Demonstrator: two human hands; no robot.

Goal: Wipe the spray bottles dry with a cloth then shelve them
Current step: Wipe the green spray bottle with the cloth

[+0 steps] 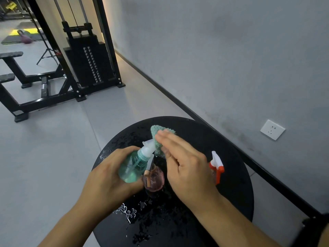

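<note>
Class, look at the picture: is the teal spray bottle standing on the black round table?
No: the left hand grips the teal spray bottle and holds it tilted above the black round table.

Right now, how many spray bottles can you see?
3. The see-through teal plastic spray bottle is in the left hand. The pink see-through bottle stands on the round black table. The red-and-white trigger bottle stands behind the right hand, partly hidden.

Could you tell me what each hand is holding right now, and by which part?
Left hand grips the teal spray bottle by its body; right hand presses the teal cloth against its nozzle.
</note>
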